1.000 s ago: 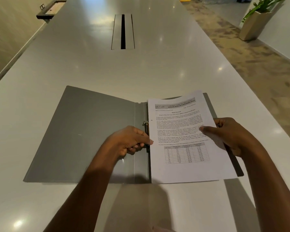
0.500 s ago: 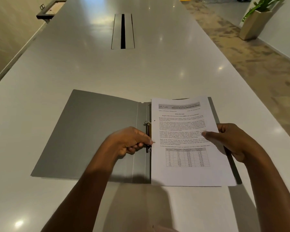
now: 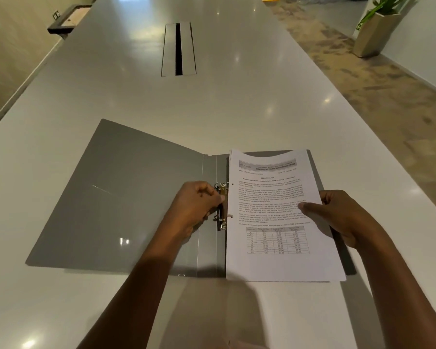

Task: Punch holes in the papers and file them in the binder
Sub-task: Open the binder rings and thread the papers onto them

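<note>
A grey binder (image 3: 116,205) lies open and flat on the white table (image 3: 136,96). Its metal ring mechanism (image 3: 221,205) sits at the spine. A stack of printed papers (image 3: 275,222) with a table on the top sheet lies on the binder's right half, punched holes along its left edge by the rings. My left hand (image 3: 196,207) is closed on the ring mechanism. My right hand (image 3: 342,217) grips the papers' right edge, thumb on top.
A cable slot (image 3: 178,49) runs down the table's middle further away. A dark tray-like object (image 3: 68,18) sits off the far left edge. A potted plant (image 3: 375,28) stands on the floor at right.
The papers have slid slightly away from me and squared up with the rings. My left hand stays at the mechanism; the rings now show more clearly.
</note>
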The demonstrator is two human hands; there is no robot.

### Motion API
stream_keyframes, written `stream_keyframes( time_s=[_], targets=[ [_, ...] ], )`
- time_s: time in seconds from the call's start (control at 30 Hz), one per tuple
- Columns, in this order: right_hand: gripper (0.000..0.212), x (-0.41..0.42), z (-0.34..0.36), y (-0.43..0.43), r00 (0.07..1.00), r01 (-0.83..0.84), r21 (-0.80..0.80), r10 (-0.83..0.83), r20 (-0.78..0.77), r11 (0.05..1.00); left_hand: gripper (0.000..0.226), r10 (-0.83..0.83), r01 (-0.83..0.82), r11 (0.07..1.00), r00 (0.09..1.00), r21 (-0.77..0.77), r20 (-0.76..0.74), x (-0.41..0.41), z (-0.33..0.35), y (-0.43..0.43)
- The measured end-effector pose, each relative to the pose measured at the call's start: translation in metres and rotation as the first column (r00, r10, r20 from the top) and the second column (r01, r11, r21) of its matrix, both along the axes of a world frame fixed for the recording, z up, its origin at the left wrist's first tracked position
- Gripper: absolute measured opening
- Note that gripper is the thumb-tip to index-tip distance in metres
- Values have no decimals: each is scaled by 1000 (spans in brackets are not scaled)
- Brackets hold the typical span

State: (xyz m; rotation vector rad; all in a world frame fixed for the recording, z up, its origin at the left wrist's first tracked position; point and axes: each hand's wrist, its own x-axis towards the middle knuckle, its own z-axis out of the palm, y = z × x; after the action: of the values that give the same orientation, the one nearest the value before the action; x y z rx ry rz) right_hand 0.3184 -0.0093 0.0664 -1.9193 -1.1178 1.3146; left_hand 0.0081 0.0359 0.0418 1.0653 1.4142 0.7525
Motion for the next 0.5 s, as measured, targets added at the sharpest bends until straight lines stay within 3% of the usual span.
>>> stream_keyframes(
  time_s=[0.07, 0.17, 0.23, 0.5],
  targets=[
    [16, 1, -2, 1, 1000, -3, 4, 3, 1, 1000, 6, -7, 3, 990, 1000, 138, 27, 5, -1, 1],
    [17, 3, -2, 2, 1000, -7, 17, 7, -6, 1000, 17, -59, 61, 974, 998, 218, -17, 9, -7, 4],
    [18, 4, 0, 3, 999, -18, 32, 19, -26, 999, 9, 1, 19, 967, 997, 255, -79, 13, -11, 5],
    [23, 6, 3, 0, 993, -17, 67, 25, -116, 998, 11, 102, -102, 995, 994, -3, 26, 26, -6, 8]
  ],
)
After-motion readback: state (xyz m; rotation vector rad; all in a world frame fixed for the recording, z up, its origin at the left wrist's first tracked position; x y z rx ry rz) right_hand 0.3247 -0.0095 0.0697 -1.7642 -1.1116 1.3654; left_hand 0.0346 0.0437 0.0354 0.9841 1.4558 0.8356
